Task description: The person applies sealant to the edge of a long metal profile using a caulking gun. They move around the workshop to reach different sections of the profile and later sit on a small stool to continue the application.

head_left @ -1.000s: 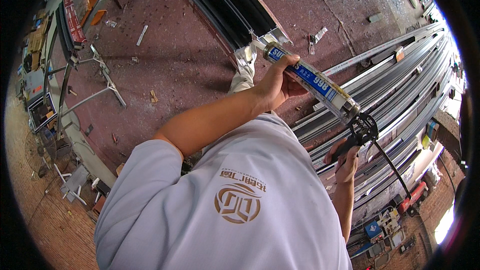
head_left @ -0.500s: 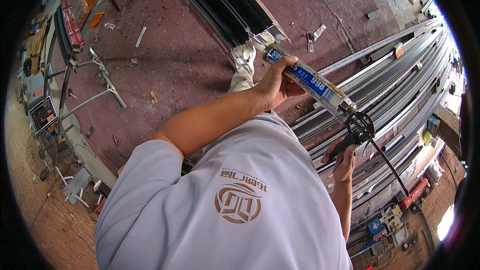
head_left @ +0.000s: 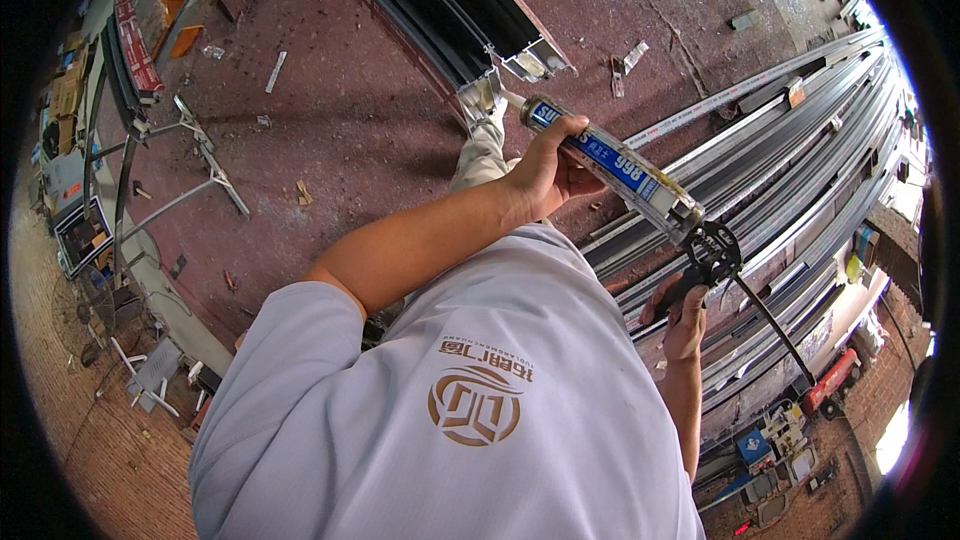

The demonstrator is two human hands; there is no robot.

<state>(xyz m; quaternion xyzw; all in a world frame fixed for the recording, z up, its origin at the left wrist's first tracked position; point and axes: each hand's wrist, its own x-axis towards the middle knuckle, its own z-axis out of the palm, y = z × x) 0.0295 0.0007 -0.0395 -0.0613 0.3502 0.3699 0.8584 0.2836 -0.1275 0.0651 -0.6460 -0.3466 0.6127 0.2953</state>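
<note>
Slightly leftward and nearer the profile ends, the caulking gun (head_left: pixel 714 253) has shifted since the earlier frame, and the right hand (head_left: pixel 682 318) has gone with it. It slants across the view from upper left to lower right, in front of the person's white shirt (head_left: pixel 390 390), with its plunger rod (head_left: pixel 775 328) sticking out behind. Loaded in it is a blue-labelled cartridge (head_left: pixel 612 162), and the left hand (head_left: pixel 553 172) is clamped around its front half, thumb on top. The right hand is wrapped about the gun's black handle; how hard it squeezes cannot be told. The pale nozzle (head_left: pixel 511 98) points at the cut silvery ends of long black profiles (head_left: pixel 430 10); whether it touches them is unclear. Beneath lies a reddish floor (head_left: pixel 340 60) strewn with scraps. On the right run many long metal bars (head_left: pixel 790 155), side by side; on the left stands a metal stand (head_left: pixel 213 152), near a red-and-white wrapped bundle (head_left: pixel 137 45).
</note>
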